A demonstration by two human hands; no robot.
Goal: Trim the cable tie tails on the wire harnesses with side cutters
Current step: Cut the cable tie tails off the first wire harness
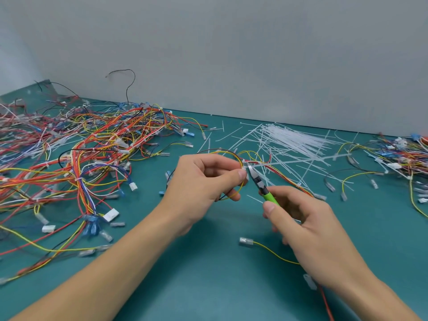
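Right hand [308, 218] gripping side cutters [260, 183], tips beside left hand [203, 181]

Two bare forearms enter from the bottom of the frame, no sleeves showing. The left hand [203, 181] and right hand [308, 221] wear no gloves, rings or watch. Fingernails are short.

Left arm: bare forearm reaching in from the lower left, angled up toward the centre.
Left hand [203, 181]: fingers curled inward, thumb and forefinger tips pressed together in a pinch.
Right arm: bare forearm entering from the lower right corner.
Right hand [301, 218]: back facing up, fingers wrapped closed, thumb lying along the top.
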